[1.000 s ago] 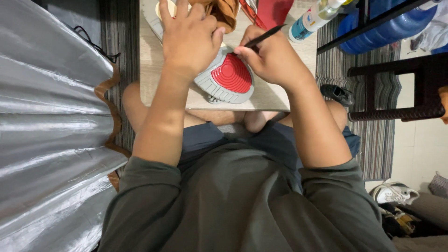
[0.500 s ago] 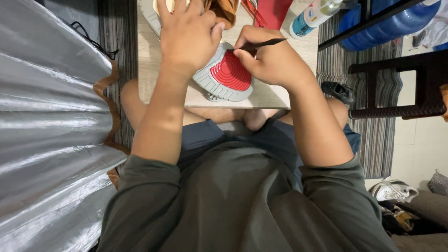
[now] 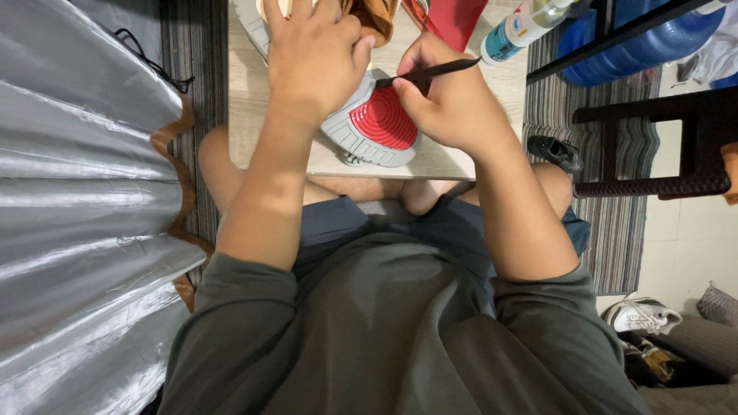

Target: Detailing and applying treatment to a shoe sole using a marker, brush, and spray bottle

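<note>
Pressing my left hand (image 3: 311, 65) flat, fingers spread, on one upturned shoe (image 3: 369, 127) lying on the surface (image 3: 250, 115), I pinch one thin dark tool (image 3: 430, 71) in my closed right hand (image 3: 446, 104) over its red sole; one bottle (image 3: 519, 31) stands beyond.

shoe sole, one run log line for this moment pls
left hand: pressed flat on shoe | right hand: grips thin black tool at red sole | shoe: sole up on small wooden table
</note>
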